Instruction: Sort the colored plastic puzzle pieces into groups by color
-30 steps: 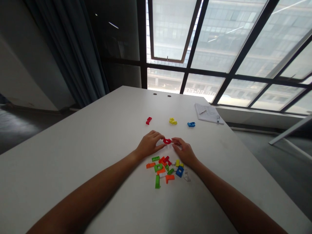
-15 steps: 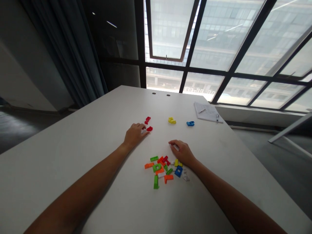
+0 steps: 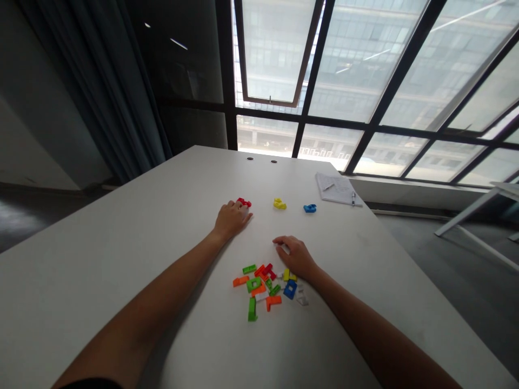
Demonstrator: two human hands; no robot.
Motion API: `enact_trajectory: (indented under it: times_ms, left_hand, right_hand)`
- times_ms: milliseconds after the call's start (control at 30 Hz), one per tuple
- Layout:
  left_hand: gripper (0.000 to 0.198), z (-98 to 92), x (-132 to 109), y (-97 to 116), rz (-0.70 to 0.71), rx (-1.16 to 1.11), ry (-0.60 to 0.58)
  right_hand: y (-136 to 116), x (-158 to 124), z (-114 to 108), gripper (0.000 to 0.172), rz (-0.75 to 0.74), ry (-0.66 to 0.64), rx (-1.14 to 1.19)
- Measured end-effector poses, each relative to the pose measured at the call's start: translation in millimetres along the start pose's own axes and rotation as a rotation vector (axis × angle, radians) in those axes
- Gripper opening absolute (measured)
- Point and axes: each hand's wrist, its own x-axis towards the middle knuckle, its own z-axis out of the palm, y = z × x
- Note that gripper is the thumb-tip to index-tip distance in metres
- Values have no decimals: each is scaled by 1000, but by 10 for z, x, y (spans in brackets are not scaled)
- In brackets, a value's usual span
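My left hand (image 3: 232, 218) lies at the far side of the loose pieces, its fingertips touching red plastic pieces (image 3: 244, 201). Its thumb is stretched out apart from the fingers, which partly cover the red pieces. My right hand (image 3: 297, 256) rests on the table with fingers loosely bent and a gap between thumb and forefinger; nothing shows in it. Close to its wrist are yellow pieces (image 3: 288, 275) and a blue square piece with a hole (image 3: 290, 289). Green (image 3: 252, 309), orange (image 3: 273, 302), red and white pieces are scattered between my forearms.
On the white table (image 3: 194, 183), a yellow group of pieces (image 3: 279, 203) and a blue group (image 3: 310, 208) stand right of the red ones. Papers (image 3: 336, 188) with pens lie at the far right edge. Windows rise behind the table, and a dark curtain (image 3: 89, 92) hangs at left.
My left hand has moved forward onto the red pieces, and the nearer red piece is now up against the farther one. My right hand stays beside the scattered pieces. The view has shifted slightly.
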Motion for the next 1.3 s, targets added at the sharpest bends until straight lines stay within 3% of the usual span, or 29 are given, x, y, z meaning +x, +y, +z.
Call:
enact_trajectory:
  times_ms: [100,267,400,567,800,900,1033,1133,1300]
  left_hand:
    - [37,34,77,21,62,-21,13]
    - [41,32,78,62,38,-110,14]
    - [34,-106,-174,172,211,-247,-25]
    - [28,-333,-611,293,420,-388,-114]
    - [22,-365,-796,489,395,-376,-89]
    - [26,-378,-795,558,400,-411,-108]
    - [44,-417,-750,623,374,-466,-76]
    - [40,-413,-709,665,390,-470,-10]
    - [24,-358,-694,663,377,-498,40]
  right_hand:
    - [2,11,-6,20,6,0,9]
    - [19,14,-16,20,10,-4,23]
    - [-5,-1,-67,20,-18,-62,109]
    - [-107,6,-147,18,-149,-266,151]
    - [-60,86,-268,14,-173,-469,255]
    - [40,84,-289,21,-24,-417,406]
    - [132,72,-211,28,161,-198,623]
    - [132,73,-120,28,179,-74,664]
    - [82,62,-50,23,122,-61,502]
